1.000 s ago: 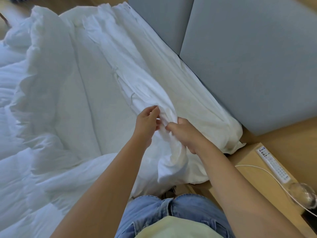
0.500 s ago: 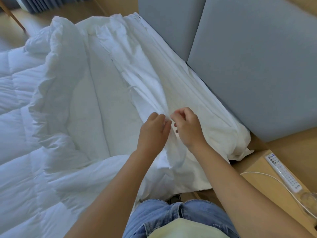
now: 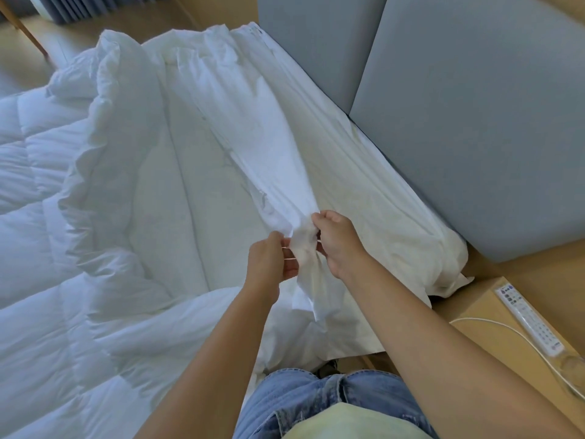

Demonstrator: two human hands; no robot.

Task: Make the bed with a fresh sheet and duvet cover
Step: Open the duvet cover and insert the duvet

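A white duvet cover (image 3: 253, 128) lies bunched in long folds along the head of the bed. Its near end is gathered into a small wad between my hands. My left hand (image 3: 269, 264) pinches thin white ties at the wad's left side. My right hand (image 3: 338, 239) grips the wad and a tie from the right. A quilted white duvet (image 3: 47, 217) is heaped over the left part of the bed. Between duvet and cover the white sheet (image 3: 177, 191) on the mattress shows.
Grey padded headboard panels (image 3: 474, 122) stand along the bed's right side. A wooden bedside table (image 3: 493, 327) at the lower right holds a white remote (image 3: 528, 321), a white cable (image 3: 506, 331) and a glass. Wooden floor and a grey curtain are at the far top left.
Both hands have risen slightly and bunched the cover's corner into a tight wad. Thin ties are now stretched between the fingers. The camera has tilted up.
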